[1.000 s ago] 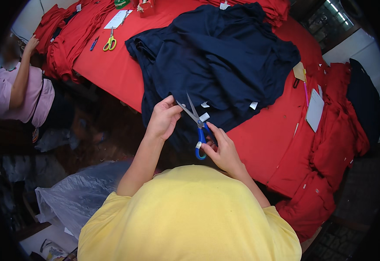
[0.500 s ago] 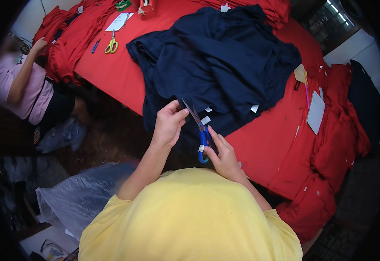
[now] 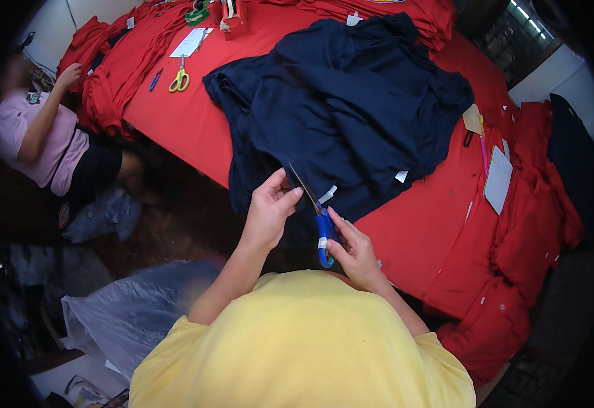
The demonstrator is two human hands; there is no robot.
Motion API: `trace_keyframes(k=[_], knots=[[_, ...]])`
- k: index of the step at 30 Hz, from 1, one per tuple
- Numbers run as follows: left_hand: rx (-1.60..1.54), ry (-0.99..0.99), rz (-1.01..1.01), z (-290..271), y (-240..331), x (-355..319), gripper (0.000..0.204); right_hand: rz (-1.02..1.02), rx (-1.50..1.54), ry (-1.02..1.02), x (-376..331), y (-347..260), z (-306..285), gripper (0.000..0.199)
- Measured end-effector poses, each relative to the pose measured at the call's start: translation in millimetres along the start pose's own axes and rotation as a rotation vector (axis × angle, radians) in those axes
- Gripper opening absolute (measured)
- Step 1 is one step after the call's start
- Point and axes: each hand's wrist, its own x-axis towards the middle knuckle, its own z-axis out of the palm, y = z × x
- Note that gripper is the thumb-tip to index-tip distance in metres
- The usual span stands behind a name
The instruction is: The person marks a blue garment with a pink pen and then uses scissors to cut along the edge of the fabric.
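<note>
My right hand (image 3: 355, 253) grips a pair of blue-handled scissors (image 3: 325, 234), with the blades pointing away from me and slightly left. Close beside the blade tips, my left hand (image 3: 269, 212) is closed, thumb and forefinger pinched together. Whatever lies in that pinch is too small to make out. Beyond both hands a dark navy garment (image 3: 351, 102) is spread over the red-covered table (image 3: 405, 234), its near edge hanging toward me. White tags show on it, one label (image 3: 328, 194) right by the scissors and another tag (image 3: 401, 177) farther right.
Yellow-handled scissors (image 3: 180, 81), a pen (image 3: 155, 80) and a white card (image 3: 191, 43) lie at the far left. Red garments (image 3: 531, 211) heap up on the right near a notepad (image 3: 498, 180). A seated person (image 3: 42, 136) is at left, above a clear plastic bag (image 3: 140, 309).
The scissor blades look closer together than before. Both hands have stayed almost in place, and the whole view has shifted slightly. The label by the scissors appears at a different angle.
</note>
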Motion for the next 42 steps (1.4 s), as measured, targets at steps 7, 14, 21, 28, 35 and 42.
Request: trace_keyframes(k=[7, 14, 21, 28, 35, 42], knots=[[-0.121, 0.079, -0.107, 16.0, 15.9, -5.2, 0.040, 0.256, 0.158, -0.046, -3.8, -4.3, -8.4, 0.055], [0.096, -0.104, -0.071, -5.3, 15.6, -2.2, 0.046, 0.004, 0.048, -0.002, -2.6, -7.2, -1.9, 0.054], [0.102, -0.192, -0.082, -7.3, 19.0, -3.1, 0.050, 0.342, 0.308, -0.048, 1.5, -15.9, -6.9, 0.052], [0.137, -0.135, -0.026, -8.0, 29.9, 7.4, 0.049, -0.020, 0.017, 0.033, 8.5, -11.5, 4.6, 0.053], [0.098, -0.182, -0.028, -9.2, 31.5, 8.0, 0.052, 0.214, 0.111, 0.000, 19.3, -21.5, 1.6, 0.054], [0.098, -0.186, -0.024, -23.3, 36.8, 21.7, 0.053, -0.057, -0.047, 0.028, 27.6, -14.4, 9.6, 0.050]])
